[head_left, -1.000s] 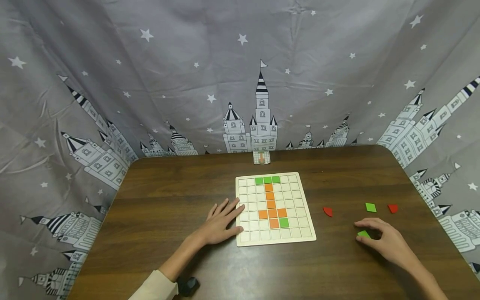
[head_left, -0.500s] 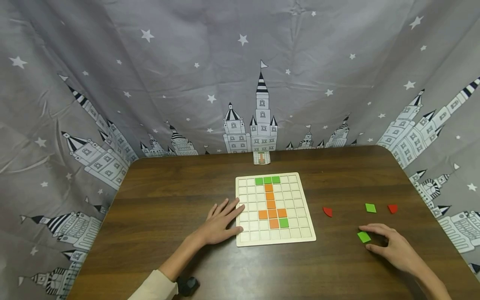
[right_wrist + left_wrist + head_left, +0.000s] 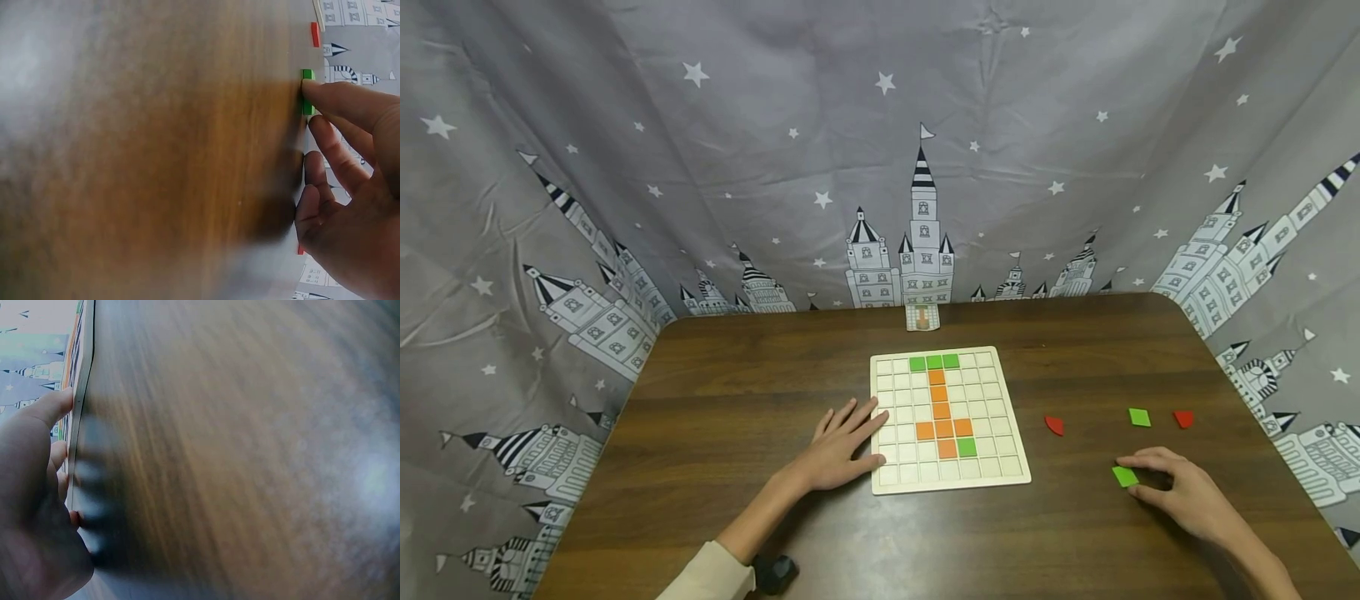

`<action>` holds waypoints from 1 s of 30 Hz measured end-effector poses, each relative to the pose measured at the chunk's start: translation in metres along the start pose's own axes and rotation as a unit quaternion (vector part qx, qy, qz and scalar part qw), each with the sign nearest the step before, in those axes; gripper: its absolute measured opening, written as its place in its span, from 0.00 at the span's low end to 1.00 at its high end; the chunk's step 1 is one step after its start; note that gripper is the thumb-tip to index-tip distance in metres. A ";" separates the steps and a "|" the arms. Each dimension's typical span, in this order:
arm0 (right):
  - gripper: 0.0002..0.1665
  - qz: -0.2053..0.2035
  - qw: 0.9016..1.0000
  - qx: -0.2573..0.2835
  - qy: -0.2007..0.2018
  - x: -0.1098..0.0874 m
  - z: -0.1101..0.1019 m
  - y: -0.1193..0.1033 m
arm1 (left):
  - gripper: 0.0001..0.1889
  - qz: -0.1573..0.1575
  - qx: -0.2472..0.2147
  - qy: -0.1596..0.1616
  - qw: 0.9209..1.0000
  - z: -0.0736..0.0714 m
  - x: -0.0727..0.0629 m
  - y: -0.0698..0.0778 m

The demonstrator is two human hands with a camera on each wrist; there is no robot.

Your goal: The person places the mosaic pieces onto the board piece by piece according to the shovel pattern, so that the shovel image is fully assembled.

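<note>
A pale wooden grid board (image 3: 992, 458) lies mid-table, with several orange and green square tiles set in its cells. My left hand (image 3: 835, 454) rests on the board's left edge, fingers spread. In the left wrist view, the left fingertips (image 3: 61, 403) lie along the board's side. On the right of the table, my right hand (image 3: 1183, 496) pinches a loose green square tile (image 3: 1125, 477) between thumb and index finger. The right wrist view has the thumb against that green tile (image 3: 307, 75), its other fingers loosely bent.
Another green tile (image 3: 1139, 417) and two red rounded pieces, one red piece (image 3: 1055, 426) nearer the board, lie beyond the right hand. A small pattern card (image 3: 922, 317) stands at the table's back edge, before a grey castle-print curtain (image 3: 737, 150).
The right hand drew back from the green tile, uncovering it, and then its thumb and index finger closed in at the tile's edges. The left hand has stayed on the board.
</note>
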State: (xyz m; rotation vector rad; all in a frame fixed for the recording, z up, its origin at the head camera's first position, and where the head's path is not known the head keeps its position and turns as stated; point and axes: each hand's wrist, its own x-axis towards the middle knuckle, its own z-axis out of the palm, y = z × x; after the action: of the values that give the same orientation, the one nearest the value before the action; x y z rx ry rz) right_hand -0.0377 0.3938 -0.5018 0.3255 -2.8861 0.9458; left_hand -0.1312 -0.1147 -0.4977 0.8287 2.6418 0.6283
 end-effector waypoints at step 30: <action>0.17 -0.062 0.998 0.032 -0.005 0.045 0.045 -0.064 | 0.37 -0.002 0.006 0.002 1.000 0.002 0.000 -0.003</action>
State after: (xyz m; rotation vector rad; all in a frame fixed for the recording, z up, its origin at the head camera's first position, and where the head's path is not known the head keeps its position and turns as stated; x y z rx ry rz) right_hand -0.0672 0.3086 -0.4946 0.5096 -2.8104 1.0186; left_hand -0.1318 -0.1157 -0.5009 0.8271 2.6511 0.6152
